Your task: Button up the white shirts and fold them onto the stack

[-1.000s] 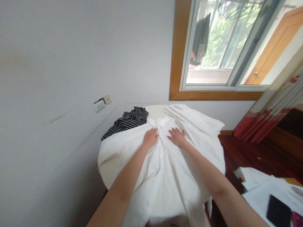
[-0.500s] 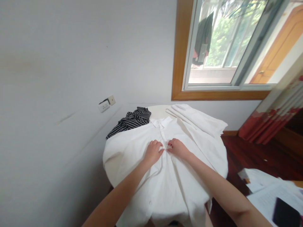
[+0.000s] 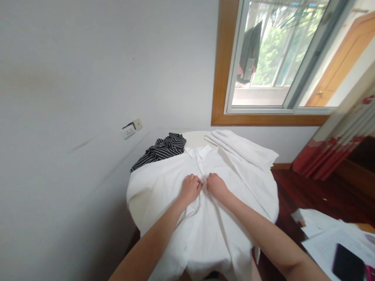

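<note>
A white collared shirt [image 3: 211, 230] lies spread front side up over a round table [image 3: 193, 136], its collar toward the wall and its hem hanging over the near edge. On the front button strip, a little below the collar, my left hand [image 3: 191, 189] pinches the fabric with bent fingers. Close by on the other side of the strip, my right hand [image 3: 217, 187] is closed on the shirt too, its fingertips turned down and partly hidden. Any button between the fingers is too small to make out.
A black-and-white striped garment [image 3: 164, 148] lies bunched at the table's back left. Folded white cloth [image 3: 243, 148] rests at the back right. A wall [image 3: 88, 78] with a socket [image 3: 128, 132] borders the left. Papers [image 3: 336, 238] and a dark phone-like object [image 3: 348, 263] are at lower right.
My right hand has turned and its fingers have curled in more tightly. My left hand stays almost in place on the button strip. The view has shifted slightly.
</note>
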Tool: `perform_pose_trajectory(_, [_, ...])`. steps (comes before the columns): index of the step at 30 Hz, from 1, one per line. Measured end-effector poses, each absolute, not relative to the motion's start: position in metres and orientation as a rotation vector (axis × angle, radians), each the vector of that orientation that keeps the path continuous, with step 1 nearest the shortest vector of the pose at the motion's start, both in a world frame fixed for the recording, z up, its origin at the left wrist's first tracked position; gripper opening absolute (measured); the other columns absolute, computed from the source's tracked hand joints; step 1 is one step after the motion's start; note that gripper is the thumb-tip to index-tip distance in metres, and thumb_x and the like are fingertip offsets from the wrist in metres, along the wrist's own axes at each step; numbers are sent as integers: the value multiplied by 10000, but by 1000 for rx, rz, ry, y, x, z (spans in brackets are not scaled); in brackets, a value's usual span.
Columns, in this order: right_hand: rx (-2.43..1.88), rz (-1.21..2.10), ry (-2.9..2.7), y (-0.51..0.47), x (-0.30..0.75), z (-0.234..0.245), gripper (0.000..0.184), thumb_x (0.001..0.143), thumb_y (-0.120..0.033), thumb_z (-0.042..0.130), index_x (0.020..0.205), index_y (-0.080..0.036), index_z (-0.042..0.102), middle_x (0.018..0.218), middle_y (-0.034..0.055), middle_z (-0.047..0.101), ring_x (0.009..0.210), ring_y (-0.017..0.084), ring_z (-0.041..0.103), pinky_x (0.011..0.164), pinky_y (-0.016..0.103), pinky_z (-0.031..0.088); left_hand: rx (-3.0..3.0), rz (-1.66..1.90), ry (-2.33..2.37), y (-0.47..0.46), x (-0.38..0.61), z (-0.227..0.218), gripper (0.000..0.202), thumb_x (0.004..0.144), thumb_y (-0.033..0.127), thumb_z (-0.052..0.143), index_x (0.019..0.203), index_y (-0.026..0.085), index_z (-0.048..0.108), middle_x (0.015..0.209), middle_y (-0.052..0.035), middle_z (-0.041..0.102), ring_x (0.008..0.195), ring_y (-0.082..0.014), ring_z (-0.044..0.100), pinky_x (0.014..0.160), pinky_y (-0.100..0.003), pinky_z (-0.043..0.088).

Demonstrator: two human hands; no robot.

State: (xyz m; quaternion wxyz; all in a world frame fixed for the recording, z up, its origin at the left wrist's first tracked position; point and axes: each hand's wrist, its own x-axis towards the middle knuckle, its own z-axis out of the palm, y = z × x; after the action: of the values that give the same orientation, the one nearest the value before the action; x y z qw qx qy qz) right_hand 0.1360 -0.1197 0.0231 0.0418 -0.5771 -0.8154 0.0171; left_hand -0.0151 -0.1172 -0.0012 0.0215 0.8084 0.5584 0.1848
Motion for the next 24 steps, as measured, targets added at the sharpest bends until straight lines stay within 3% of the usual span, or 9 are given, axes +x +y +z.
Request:
perform_pose_trajectory(7, [-1474,393,-2147,-108,152,39,150,718,-173,564,744,-141,709,727,50,646,668,134,548,672,225,395,2623,551,1723,-120,-12,1,127,885,252,446,857,194,556,923,-60,561,918,-216,505,805,-348,369])
perform_pose_trajectory(13, [-1372,905,-1777,-106,145,6,181,708,-258,525,588,-150,607,509,-28,525,515,101,451,512,205,326,2520,618,1614,-114,-16,2,94,831,221,505,798,208,591,842,-33,582,845,-190,530,769,-306,382])
perform_pose_trajectory(24, [-1283,1016,-1616,-108,147,-17,271,700,-354,541,770,-128,673,555,-14,566,519,110,477,523,214,365,2351,796,1464,-102,-24,-6,153,832,271,538,760,186,643,758,-21,605,764,-158,539,746,-280,394])
